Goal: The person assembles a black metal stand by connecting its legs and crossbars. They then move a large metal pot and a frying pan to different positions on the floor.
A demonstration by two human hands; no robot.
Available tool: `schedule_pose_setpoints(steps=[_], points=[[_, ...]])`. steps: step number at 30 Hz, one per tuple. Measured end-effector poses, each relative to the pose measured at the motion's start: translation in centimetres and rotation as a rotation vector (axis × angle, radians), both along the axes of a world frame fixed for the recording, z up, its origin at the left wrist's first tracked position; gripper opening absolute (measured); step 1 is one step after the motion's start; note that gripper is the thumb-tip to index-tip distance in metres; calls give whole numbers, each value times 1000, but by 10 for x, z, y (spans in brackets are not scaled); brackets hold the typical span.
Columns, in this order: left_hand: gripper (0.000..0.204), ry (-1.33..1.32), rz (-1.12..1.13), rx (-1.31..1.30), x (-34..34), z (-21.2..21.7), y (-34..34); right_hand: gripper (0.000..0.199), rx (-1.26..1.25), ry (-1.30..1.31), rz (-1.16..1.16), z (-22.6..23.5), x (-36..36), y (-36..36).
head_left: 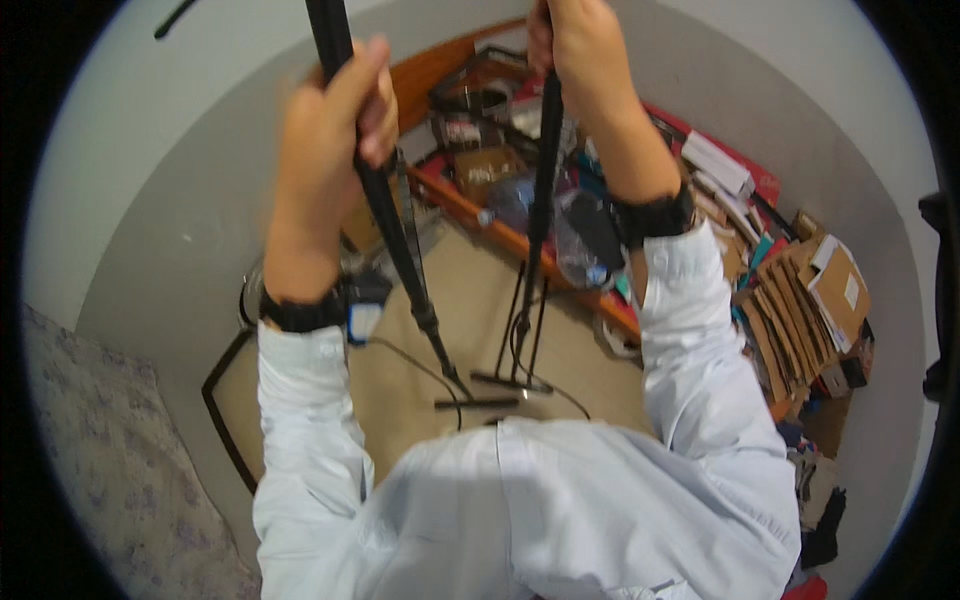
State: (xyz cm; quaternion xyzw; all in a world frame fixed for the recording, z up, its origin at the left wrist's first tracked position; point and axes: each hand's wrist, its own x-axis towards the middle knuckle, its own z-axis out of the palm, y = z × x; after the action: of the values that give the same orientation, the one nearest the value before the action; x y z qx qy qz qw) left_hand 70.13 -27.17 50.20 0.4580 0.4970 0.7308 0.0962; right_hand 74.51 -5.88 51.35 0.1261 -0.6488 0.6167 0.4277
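My left hand (335,125) is wrapped round the upper part of a black telescopic stand pole (402,250), which slants down to a dark crossbar near the floor. My right hand (588,50) grips a second black stand pole (546,165) high up, at the top edge of the view. That pole drops more steeply, with thin legs and another dark bar at its lower end. The two poles lean toward each other at the bottom. Slight blur covers the left hand, and the poles' upper ends run out of view.
Against the far wall, a wooden-edged frame (470,212) holds boxes, plastic bags and loose items. Flattened cardboard pieces (790,315) are stacked at the right. A thin cable (410,358) trails over the beige floor (590,350). Patterned cloth (110,450) lies at the lower left.
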Motion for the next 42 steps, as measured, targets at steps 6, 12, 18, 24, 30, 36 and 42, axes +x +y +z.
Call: schedule_pose_setpoints(steps=[6, 12, 18, 24, 30, 36, 42], points=[[47, -265, -427, 194, 4, 7, -14, 36, -117, -69, 86, 2, 14, 0], [59, -177, -511, 217, -10, 6, -9, 36, -147, -65, 79, -4, 18, -5], [42, 0, -246, 280, -14, 2, -7, 37, -138, -36, 36, -3, 17, -11], [39, 69, -118, 232, -16, 1, -9, 39, -131, 57, -129, -4, 15, -15], [41, 52, -124, 219, -13, 4, -16, 36, -161, 84, -262, -3, 1, -15], [31, 52, -34, 157, -8, -15, -19, 34, -50, 115, -194, -8, -6, -23], [31, -56, -35, 122, -1, -40, -23, 23, -33, 79, -168, -23, 0, -15]])
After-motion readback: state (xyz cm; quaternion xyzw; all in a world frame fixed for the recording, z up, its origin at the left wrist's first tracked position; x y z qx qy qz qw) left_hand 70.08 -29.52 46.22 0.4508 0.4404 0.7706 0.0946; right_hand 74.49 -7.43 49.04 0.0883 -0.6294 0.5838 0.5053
